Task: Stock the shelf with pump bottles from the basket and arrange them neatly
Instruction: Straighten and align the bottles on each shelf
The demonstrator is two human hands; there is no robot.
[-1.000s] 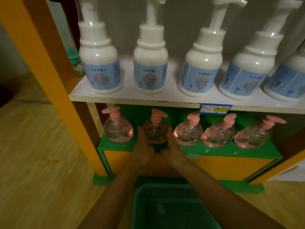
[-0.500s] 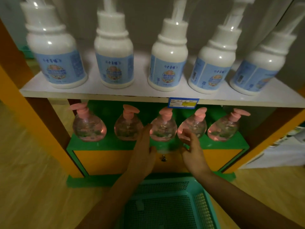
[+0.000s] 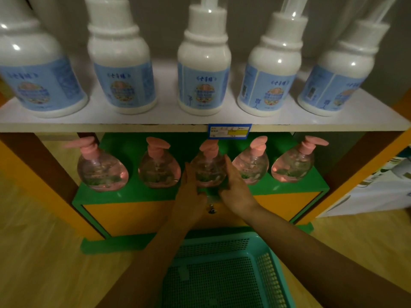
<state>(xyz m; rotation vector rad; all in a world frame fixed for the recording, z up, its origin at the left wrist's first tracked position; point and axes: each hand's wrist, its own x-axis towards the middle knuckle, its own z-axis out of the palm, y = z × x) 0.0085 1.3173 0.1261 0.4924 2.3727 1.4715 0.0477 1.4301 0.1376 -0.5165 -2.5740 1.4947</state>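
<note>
Pink-capped bottles stand in a row of five on the green shelf (image 3: 138, 192), and both hands cup the middle bottle (image 3: 208, 167). Left hand (image 3: 189, 192) presses its left flank, right hand (image 3: 233, 187) its right, so the grip is closed around the base from both sides. It stands upright, directly ahead between the palms, neither hand nearer. Any straightening looks like a small twist. Near basket (image 3: 275, 263) seems empty.
</note>
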